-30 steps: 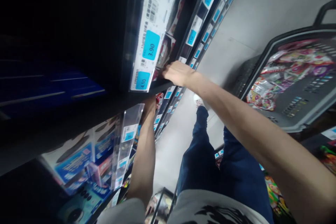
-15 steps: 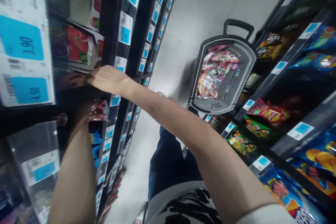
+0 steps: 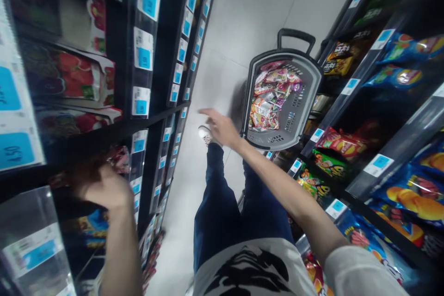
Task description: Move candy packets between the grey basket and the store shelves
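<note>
My left hand [image 3: 106, 187] is smeared by motion inside the left shelf, close to some red packets [image 3: 120, 159]. Its fingers fade into the dark, so any contact with the packets cannot be made out. Over the aisle floor, my right hand [image 3: 222, 127] stretches out its index finger, the others loosely bent, and nothing shows in it. Just right of that hand stands a grey shopping basket [image 3: 294, 115] with its black handle up. Several colourful snack packets [image 3: 267, 106] lie inside it. Boxes of red-fruit packets [image 3: 78, 74] sit on the shelf above my left hand.
Shelves with blue-and-white price tags [image 3: 144, 53] run along the left. Opposite are racks of chip bags [image 3: 412, 196], including green bags [image 3: 329, 162]. My shoe [image 3: 204, 133] stands on the pale floor [image 3: 229, 51] between them.
My right hand has left the shelf and moved right over the aisle. My left hand has come into view lower on the shelf. The view has shifted slightly.
</note>
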The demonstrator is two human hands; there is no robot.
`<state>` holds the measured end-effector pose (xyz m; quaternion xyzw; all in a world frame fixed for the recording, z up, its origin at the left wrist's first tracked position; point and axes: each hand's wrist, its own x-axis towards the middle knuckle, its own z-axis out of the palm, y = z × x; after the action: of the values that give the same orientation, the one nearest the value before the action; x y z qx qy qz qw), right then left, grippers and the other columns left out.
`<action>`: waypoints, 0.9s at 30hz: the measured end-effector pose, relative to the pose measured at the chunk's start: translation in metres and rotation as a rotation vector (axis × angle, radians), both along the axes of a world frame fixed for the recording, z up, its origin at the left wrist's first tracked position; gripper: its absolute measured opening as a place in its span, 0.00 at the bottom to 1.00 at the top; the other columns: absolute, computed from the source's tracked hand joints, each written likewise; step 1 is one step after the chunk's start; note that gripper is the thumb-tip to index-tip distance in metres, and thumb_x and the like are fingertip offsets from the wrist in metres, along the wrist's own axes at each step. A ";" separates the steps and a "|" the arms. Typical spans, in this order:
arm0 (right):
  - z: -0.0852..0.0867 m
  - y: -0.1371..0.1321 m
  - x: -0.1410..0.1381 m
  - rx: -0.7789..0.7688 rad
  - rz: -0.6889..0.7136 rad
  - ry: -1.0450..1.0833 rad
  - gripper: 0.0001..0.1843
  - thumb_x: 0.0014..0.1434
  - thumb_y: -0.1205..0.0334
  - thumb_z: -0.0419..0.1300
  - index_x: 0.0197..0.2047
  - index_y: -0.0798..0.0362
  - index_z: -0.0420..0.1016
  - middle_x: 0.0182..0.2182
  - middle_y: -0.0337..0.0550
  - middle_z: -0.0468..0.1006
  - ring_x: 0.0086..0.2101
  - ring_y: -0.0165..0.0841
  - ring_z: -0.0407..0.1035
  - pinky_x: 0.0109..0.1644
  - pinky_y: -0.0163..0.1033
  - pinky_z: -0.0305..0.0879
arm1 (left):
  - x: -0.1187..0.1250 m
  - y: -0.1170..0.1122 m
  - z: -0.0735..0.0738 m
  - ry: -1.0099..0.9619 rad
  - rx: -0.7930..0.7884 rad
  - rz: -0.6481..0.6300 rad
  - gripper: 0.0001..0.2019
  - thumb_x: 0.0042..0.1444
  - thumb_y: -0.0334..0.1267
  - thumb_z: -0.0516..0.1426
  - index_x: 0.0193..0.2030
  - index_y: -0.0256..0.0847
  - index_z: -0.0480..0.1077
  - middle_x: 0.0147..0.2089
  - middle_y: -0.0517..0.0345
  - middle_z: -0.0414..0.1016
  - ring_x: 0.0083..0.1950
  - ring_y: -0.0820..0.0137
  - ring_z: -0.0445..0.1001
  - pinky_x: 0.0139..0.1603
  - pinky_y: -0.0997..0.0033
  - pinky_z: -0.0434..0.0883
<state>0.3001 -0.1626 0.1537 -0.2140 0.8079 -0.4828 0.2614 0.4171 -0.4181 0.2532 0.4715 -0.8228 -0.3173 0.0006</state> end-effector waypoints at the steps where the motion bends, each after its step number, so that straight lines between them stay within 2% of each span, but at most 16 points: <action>1: -0.010 0.036 0.010 0.097 -0.091 -0.028 0.28 0.61 0.76 0.43 0.62 0.56 0.66 0.59 0.47 0.71 0.56 0.35 0.68 0.60 0.42 0.68 | 0.015 0.015 -0.003 0.088 -0.045 0.015 0.23 0.66 0.33 0.43 0.67 0.40 0.43 0.66 0.52 0.63 0.62 0.62 0.69 0.56 0.50 0.73; 3: -0.027 0.109 0.030 0.315 -0.148 -0.114 0.20 0.63 0.73 0.46 0.53 0.58 0.73 0.58 0.49 0.72 0.57 0.37 0.66 0.64 0.42 0.63 | 0.055 0.054 -0.011 0.263 -0.047 -0.014 0.26 0.61 0.36 0.52 0.64 0.37 0.49 0.61 0.47 0.68 0.59 0.60 0.72 0.56 0.52 0.75; 4: -0.033 0.142 0.039 0.454 -0.151 -0.175 0.19 0.64 0.73 0.47 0.52 0.58 0.75 0.59 0.50 0.71 0.58 0.37 0.65 0.65 0.40 0.61 | 0.078 0.076 -0.015 0.208 -0.019 -0.045 0.25 0.59 0.38 0.55 0.62 0.37 0.54 0.58 0.46 0.71 0.58 0.59 0.74 0.57 0.52 0.75; 6: -0.043 0.199 0.056 0.765 -0.157 -0.336 0.22 0.63 0.74 0.48 0.55 0.58 0.75 0.64 0.50 0.65 0.61 0.37 0.62 0.67 0.38 0.57 | 0.125 0.121 -0.024 -0.206 0.214 -0.263 0.19 0.63 0.38 0.52 0.60 0.39 0.63 0.61 0.45 0.71 0.61 0.58 0.72 0.62 0.54 0.72; 7: -0.046 0.222 0.063 0.838 -0.163 -0.387 0.22 0.62 0.75 0.48 0.55 0.61 0.75 0.66 0.53 0.62 0.62 0.39 0.60 0.68 0.38 0.54 | 0.146 0.142 -0.029 -0.441 0.363 -0.444 0.18 0.64 0.36 0.50 0.60 0.38 0.65 0.62 0.43 0.70 0.64 0.58 0.70 0.66 0.56 0.69; 8: -0.048 0.240 0.069 0.897 -0.168 -0.434 0.22 0.61 0.76 0.49 0.55 0.63 0.75 0.66 0.57 0.60 0.62 0.40 0.60 0.69 0.39 0.53 | 0.164 0.163 -0.033 -0.670 0.440 -0.613 0.18 0.63 0.34 0.50 0.59 0.37 0.67 0.62 0.42 0.70 0.66 0.57 0.68 0.68 0.56 0.66; 9: -0.051 0.253 0.075 0.931 -0.171 -0.469 0.22 0.60 0.76 0.50 0.55 0.66 0.76 0.67 0.60 0.59 0.62 0.42 0.59 0.70 0.40 0.52 | 0.179 0.182 -0.037 -0.745 0.478 -0.682 0.19 0.60 0.32 0.53 0.58 0.35 0.70 0.64 0.40 0.69 0.68 0.52 0.65 0.70 0.54 0.64; 10: -0.055 0.262 0.079 0.947 -0.171 -0.494 0.22 0.60 0.76 0.50 0.55 0.68 0.75 0.66 0.63 0.59 0.62 0.43 0.59 0.70 0.41 0.51 | 0.189 0.198 -0.040 -0.842 0.475 -0.780 0.22 0.58 0.32 0.56 0.60 0.34 0.70 0.70 0.38 0.62 0.72 0.46 0.59 0.72 0.49 0.59; 12: -0.067 0.270 0.085 0.966 -0.160 -0.533 0.24 0.60 0.75 0.51 0.57 0.68 0.75 0.67 0.64 0.57 0.62 0.44 0.58 0.70 0.43 0.51 | 0.199 0.221 -0.048 -1.051 0.416 -0.950 0.29 0.58 0.33 0.58 0.67 0.36 0.65 0.76 0.38 0.46 0.74 0.36 0.49 0.71 0.39 0.56; 14: -0.087 0.265 0.087 0.954 -0.137 -0.546 0.25 0.60 0.75 0.51 0.58 0.64 0.75 0.69 0.61 0.54 0.63 0.44 0.57 0.70 0.44 0.50 | 0.198 0.232 -0.056 -1.233 0.374 -1.043 0.32 0.61 0.37 0.57 0.73 0.41 0.58 0.78 0.40 0.36 0.74 0.32 0.46 0.67 0.37 0.59; 18: -0.138 0.236 0.077 0.894 -0.078 -0.543 0.23 0.61 0.73 0.54 0.59 0.58 0.75 0.71 0.54 0.49 0.66 0.45 0.51 0.70 0.45 0.51 | 0.189 0.230 -0.070 -1.294 0.294 -1.092 0.34 0.59 0.37 0.60 0.72 0.42 0.59 0.79 0.45 0.33 0.72 0.34 0.53 0.64 0.47 0.65; 22: -0.183 0.207 0.064 0.863 -0.037 -0.542 0.23 0.61 0.72 0.56 0.59 0.61 0.73 0.69 0.58 0.53 0.68 0.48 0.44 0.70 0.51 0.50 | 0.189 0.220 -0.076 -1.219 0.222 -1.054 0.31 0.60 0.41 0.59 0.70 0.44 0.63 0.80 0.53 0.32 0.68 0.41 0.59 0.63 0.52 0.68; 25: -0.194 0.203 0.071 0.874 -0.037 -0.540 0.24 0.60 0.73 0.54 0.60 0.67 0.70 0.65 0.66 0.59 0.65 0.50 0.49 0.69 0.53 0.50 | 0.201 0.220 -0.078 -1.206 0.207 -1.051 0.32 0.59 0.42 0.59 0.71 0.44 0.62 0.80 0.54 0.32 0.69 0.40 0.57 0.65 0.49 0.65; 27: -0.184 0.209 0.085 0.890 -0.070 -0.506 0.29 0.60 0.74 0.52 0.65 0.68 0.63 0.64 0.67 0.60 0.64 0.48 0.51 0.69 0.52 0.49 | 0.210 0.224 -0.078 -1.211 0.204 -1.040 0.32 0.59 0.42 0.58 0.71 0.44 0.62 0.80 0.55 0.31 0.70 0.41 0.55 0.65 0.49 0.66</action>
<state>0.3854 0.0464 -0.0304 0.0687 0.8533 -0.1375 0.4983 0.6272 -0.1946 0.1754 0.1156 -0.7613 -0.0397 -0.6367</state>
